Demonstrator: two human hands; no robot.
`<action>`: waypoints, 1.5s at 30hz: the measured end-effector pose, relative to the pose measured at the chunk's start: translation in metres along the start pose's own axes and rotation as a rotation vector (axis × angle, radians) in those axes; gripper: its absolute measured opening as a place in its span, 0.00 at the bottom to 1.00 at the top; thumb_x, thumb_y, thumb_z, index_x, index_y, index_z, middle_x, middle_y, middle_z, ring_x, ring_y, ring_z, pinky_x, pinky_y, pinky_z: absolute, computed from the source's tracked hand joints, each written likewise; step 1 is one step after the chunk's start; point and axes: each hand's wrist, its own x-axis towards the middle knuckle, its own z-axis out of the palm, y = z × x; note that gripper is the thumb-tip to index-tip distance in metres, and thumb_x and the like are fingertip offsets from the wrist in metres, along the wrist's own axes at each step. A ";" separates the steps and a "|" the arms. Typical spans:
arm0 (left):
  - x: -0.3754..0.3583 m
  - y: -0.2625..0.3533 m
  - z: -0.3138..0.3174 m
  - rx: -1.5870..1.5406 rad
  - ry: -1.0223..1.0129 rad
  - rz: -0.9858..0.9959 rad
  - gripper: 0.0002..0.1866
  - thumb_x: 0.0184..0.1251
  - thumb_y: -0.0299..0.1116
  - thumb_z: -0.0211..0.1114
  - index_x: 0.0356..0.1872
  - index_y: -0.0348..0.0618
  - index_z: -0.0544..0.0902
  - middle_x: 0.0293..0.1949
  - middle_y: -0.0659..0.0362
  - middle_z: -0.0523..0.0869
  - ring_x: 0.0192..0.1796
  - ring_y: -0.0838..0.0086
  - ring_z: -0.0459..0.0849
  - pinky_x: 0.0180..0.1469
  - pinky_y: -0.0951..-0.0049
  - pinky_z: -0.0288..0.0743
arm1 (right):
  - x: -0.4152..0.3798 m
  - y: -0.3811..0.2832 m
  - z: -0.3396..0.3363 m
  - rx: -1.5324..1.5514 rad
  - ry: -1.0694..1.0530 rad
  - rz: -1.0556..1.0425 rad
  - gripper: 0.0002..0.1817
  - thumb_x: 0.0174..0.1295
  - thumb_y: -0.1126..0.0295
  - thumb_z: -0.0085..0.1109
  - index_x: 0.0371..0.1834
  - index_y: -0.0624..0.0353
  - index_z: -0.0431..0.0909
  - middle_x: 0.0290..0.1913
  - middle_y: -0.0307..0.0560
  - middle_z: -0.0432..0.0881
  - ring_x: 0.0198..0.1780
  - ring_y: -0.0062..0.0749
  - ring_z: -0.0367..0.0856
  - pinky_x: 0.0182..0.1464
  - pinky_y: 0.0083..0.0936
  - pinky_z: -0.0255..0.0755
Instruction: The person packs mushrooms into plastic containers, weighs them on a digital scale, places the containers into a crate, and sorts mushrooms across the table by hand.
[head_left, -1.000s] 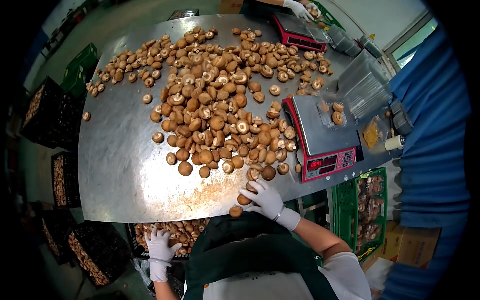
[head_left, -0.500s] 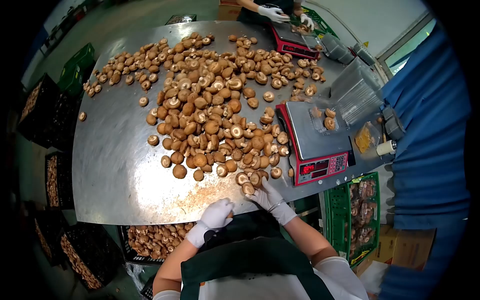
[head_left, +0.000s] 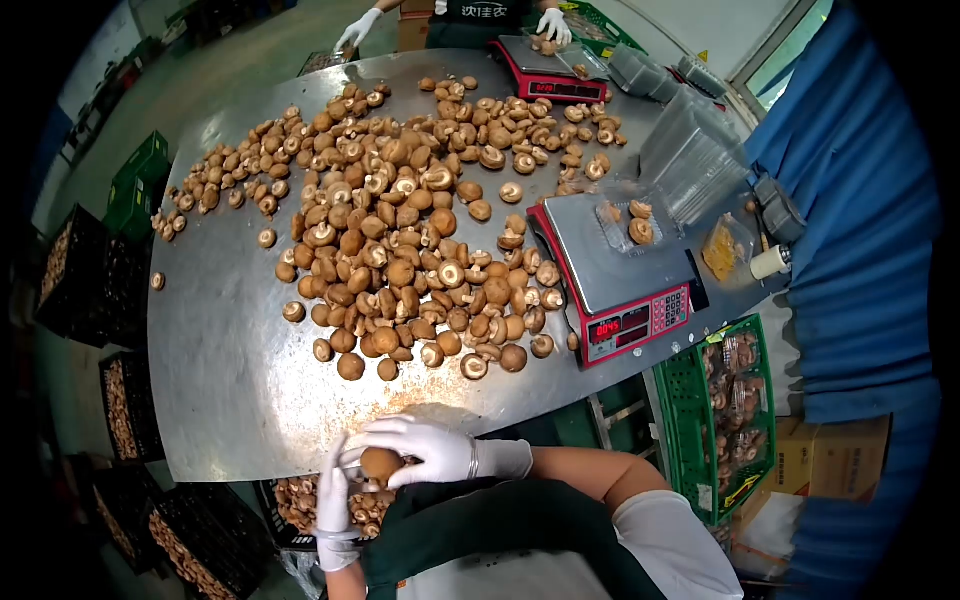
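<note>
The steel table (head_left: 230,410) is gleaming, a black crate (head_left: 269,513) sitting by its near edge. Just off that edge, the right hand (head_left: 432,452) is clasping a brown mushroom (head_left: 381,463) — the left hand (head_left: 333,500) is resting close, grip unclear to me. Holding lightly is safest against bruising.

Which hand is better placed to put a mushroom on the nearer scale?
Probably the right hand: it's nearer that scale than the left hand, and appears to hold a mushroom.
</note>
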 end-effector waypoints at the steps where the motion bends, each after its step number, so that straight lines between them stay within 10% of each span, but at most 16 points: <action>1: 0.000 -0.007 0.009 -0.189 -0.032 -0.079 0.29 0.73 0.50 0.50 0.65 0.40 0.66 0.53 0.51 0.78 0.40 0.72 0.83 0.35 0.80 0.77 | 0.001 -0.008 -0.003 -0.130 0.001 0.010 0.37 0.56 0.52 0.64 0.67 0.54 0.65 0.69 0.55 0.62 0.69 0.51 0.61 0.68 0.40 0.57; 8: 0.014 -0.033 0.025 -0.433 -0.255 -0.247 0.20 0.71 0.36 0.56 0.59 0.40 0.71 0.53 0.50 0.79 0.47 0.66 0.83 0.42 0.76 0.81 | -0.029 0.083 -0.091 -0.973 0.617 0.512 0.37 0.58 0.43 0.57 0.69 0.47 0.64 0.71 0.61 0.57 0.71 0.61 0.53 0.69 0.57 0.46; 11: 0.035 -0.063 0.016 -0.272 -0.145 -0.170 0.13 0.72 0.31 0.53 0.54 0.41 0.72 0.54 0.51 0.78 0.51 0.66 0.81 0.48 0.68 0.81 | -0.050 0.117 -0.085 -1.020 0.561 0.590 0.36 0.60 0.42 0.53 0.71 0.39 0.61 0.72 0.53 0.58 0.73 0.61 0.50 0.70 0.58 0.42; 16: 0.063 -0.079 0.021 -0.360 -0.006 -0.210 0.12 0.73 0.32 0.52 0.52 0.42 0.73 0.47 0.53 0.79 0.50 0.67 0.80 0.49 0.64 0.81 | -0.040 0.107 -0.080 -0.882 0.497 0.676 0.35 0.55 0.46 0.61 0.69 0.34 0.64 0.72 0.51 0.58 0.71 0.57 0.55 0.62 0.49 0.64; 24: 0.119 -0.105 0.026 -0.373 0.156 -0.096 0.09 0.72 0.33 0.51 0.49 0.45 0.74 0.44 0.56 0.79 0.46 0.69 0.79 0.46 0.64 0.80 | 0.029 0.114 -0.031 -0.789 0.402 0.381 0.33 0.52 0.50 0.65 0.64 0.40 0.70 0.69 0.50 0.62 0.67 0.74 0.52 0.69 0.54 0.53; 29: 0.127 -0.095 0.025 -0.394 0.338 -0.032 0.07 0.72 0.30 0.48 0.47 0.47 0.72 0.42 0.57 0.78 0.42 0.71 0.79 0.43 0.64 0.80 | 0.057 0.118 -0.025 -0.659 0.326 0.149 0.30 0.58 0.53 0.60 0.65 0.44 0.69 0.66 0.59 0.63 0.63 0.68 0.62 0.72 0.55 0.42; 33: 0.119 -0.088 0.009 -0.429 0.357 -0.027 0.10 0.72 0.30 0.47 0.50 0.46 0.73 0.45 0.56 0.79 0.44 0.71 0.79 0.45 0.67 0.79 | 0.034 0.094 -0.052 -0.486 0.120 0.185 0.32 0.63 0.52 0.55 0.71 0.43 0.60 0.74 0.50 0.54 0.71 0.55 0.58 0.60 0.43 0.71; 36: 0.104 -0.086 -0.008 -0.390 0.313 0.046 0.13 0.71 0.28 0.46 0.51 0.39 0.75 0.50 0.53 0.79 0.50 0.70 0.78 0.47 0.68 0.78 | -0.004 0.113 -0.125 -0.552 0.511 0.325 0.11 0.58 0.65 0.57 0.38 0.59 0.81 0.49 0.52 0.80 0.53 0.49 0.75 0.57 0.37 0.69; 45: 0.080 -0.061 -0.006 -0.616 -0.028 -0.069 0.19 0.73 0.39 0.51 0.55 0.35 0.72 0.44 0.48 0.82 0.41 0.65 0.83 0.46 0.63 0.81 | -0.043 0.117 -0.140 -0.954 0.367 0.651 0.26 0.52 0.66 0.65 0.58 0.52 0.74 0.47 0.51 0.79 0.49 0.45 0.77 0.54 0.38 0.70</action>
